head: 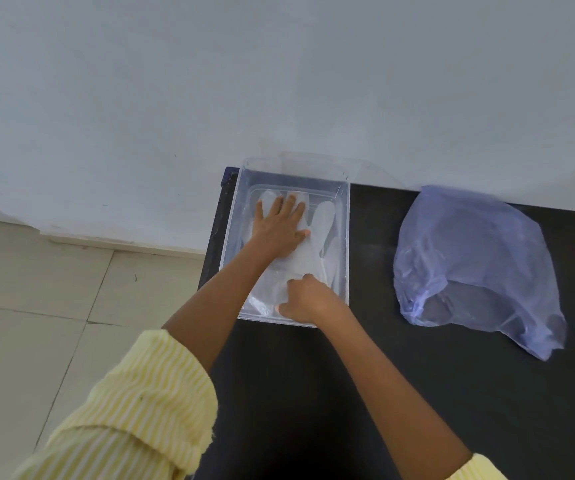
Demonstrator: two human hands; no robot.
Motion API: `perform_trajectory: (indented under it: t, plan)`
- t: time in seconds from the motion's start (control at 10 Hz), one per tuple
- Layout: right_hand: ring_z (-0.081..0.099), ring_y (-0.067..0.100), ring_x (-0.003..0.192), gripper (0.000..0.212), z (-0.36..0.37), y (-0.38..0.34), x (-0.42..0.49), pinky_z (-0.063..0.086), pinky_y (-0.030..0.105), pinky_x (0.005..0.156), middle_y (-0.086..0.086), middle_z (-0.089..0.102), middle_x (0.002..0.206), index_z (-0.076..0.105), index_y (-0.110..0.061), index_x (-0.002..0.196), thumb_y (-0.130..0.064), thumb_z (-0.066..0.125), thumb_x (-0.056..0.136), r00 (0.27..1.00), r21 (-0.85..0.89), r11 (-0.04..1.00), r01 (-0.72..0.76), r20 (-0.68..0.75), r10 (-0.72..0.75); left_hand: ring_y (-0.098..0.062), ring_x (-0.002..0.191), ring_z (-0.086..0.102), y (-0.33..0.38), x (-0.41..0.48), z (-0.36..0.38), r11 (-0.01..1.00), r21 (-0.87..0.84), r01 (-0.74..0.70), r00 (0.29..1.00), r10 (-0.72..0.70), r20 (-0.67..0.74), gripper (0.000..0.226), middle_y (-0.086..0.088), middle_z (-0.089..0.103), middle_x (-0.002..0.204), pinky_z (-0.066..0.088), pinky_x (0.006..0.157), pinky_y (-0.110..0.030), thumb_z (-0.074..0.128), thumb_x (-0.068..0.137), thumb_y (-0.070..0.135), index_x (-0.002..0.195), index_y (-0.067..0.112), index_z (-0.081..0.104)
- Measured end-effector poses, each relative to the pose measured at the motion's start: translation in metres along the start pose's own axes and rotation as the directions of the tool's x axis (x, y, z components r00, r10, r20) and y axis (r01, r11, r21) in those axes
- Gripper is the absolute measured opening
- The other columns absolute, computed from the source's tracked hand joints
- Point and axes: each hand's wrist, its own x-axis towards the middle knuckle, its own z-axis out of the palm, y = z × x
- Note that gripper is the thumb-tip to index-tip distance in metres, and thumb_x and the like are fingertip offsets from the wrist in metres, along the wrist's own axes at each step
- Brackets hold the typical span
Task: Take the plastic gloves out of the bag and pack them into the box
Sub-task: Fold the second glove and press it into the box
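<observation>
Both hands on plastic gloves [317,244] inside the box [345,237].

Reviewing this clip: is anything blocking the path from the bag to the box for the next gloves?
Nothing visible does. The bag lies on the black table right of the clear box, with bare table between them. The box is open-topped. Both hands, left hand and right hand, are pressing gloves already inside.

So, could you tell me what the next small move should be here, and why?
Probably lift both hands out of the box and reach the right hand towards the bag. The left hand lies flat on the gloves, which already rest flat on the box floor, while the right hand's fingers curl at their near end.
</observation>
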Motion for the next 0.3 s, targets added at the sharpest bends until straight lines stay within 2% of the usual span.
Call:
perform_trajectory:
  t: [0.1, 0.2, 0.3]
  plan:
    - [0.051, 0.03, 0.121, 0.044, -0.003, 0.0, -0.008, 0.042, 0.035, 0.101, 0.015, 0.051, 0.135, 0.044, -0.006, 0.134, -0.029, 0.047, 0.096, 0.999, 0.067, 0.998, -0.005, -0.044, 0.008, -0.028, 0.149, -0.003, 0.004, -0.015, 0.0, 0.999, 0.003, -0.034, 0.998, 0.034, -0.05, 0.062, -0.006, -0.006, 0.161, -0.001, 0.117, -0.054, 0.025, 0.098, 0.047, 0.151, 0.025, 0.002]
    - [0.056, 0.029, 0.114, 0.038, -0.004, 0.002, -0.017, 0.046, 0.034, 0.094, 0.015, 0.056, 0.129, 0.047, -0.007, 0.13, -0.025, 0.045, 0.096, 0.98, 0.12, 0.992, 0.025, -0.201, 0.0, -0.03, 0.148, 0.006, 0.004, -0.041, -0.005, 0.999, -0.028, -0.027, 0.989, 0.023, -0.143, 0.056, -0.01, 0.007, 0.16, 0.008, 0.118, -0.05, 0.037, 0.098, 0.036, 0.149, 0.022, 0.018]
    - [0.058, 0.027, 0.112, 0.036, -0.003, 0.006, -0.034, 0.047, 0.034, 0.093, 0.013, 0.057, 0.127, 0.049, -0.009, 0.128, -0.024, 0.047, 0.096, 0.909, 0.183, 0.979, 0.09, -0.418, -0.006, -0.028, 0.141, 0.025, 0.009, -0.072, -0.015, 0.984, -0.18, -0.005, 0.982, -0.03, -0.188, 0.045, -0.011, 0.031, 0.151, 0.024, 0.115, -0.042, 0.043, 0.097, 0.029, 0.139, 0.017, 0.039]
